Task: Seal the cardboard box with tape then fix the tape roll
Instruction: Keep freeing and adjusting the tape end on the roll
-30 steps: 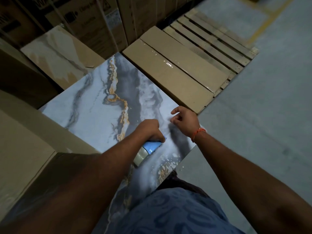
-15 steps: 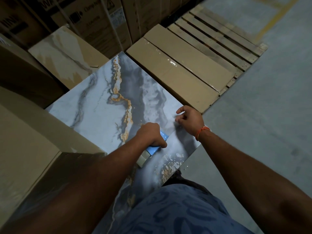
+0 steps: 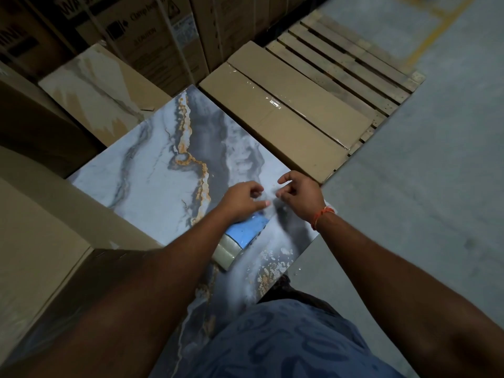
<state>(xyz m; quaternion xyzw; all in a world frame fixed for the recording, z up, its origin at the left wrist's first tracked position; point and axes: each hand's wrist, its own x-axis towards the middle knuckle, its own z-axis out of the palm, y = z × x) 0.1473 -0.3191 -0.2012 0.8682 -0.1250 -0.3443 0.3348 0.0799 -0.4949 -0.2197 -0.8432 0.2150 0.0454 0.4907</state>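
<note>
A blue tape dispenser (image 3: pixel 248 231) with its pale roll of clear tape (image 3: pixel 225 251) lies on a blue-grey marbled tile (image 3: pixel 152 173), just under my left wrist. My left hand (image 3: pixel 240 200) is above it, fingertips pinched on a faint strip of clear tape (image 3: pixel 268 198). My right hand (image 3: pixel 300 195), with an orange thread on its wrist, pinches the other side of the strip a few centimetres away. Two long flat cardboard boxes (image 3: pixel 289 115) with glossy tape on top lie beyond the tile on a wooden pallet (image 3: pixel 343 64).
Tall printed cartons (image 3: pixel 141 31) stand at the back. A beige marbled tile (image 3: pixel 92 88) leans at the back left, and large cardboard sheets (image 3: pixel 35 241) lie to my left. Bare grey concrete floor (image 3: pixel 422 173) spreads to the right.
My left hand let go of the dispenser, which now rests on the tile. That hand moved up to meet my right hand, and both now pinch the tape strip.
</note>
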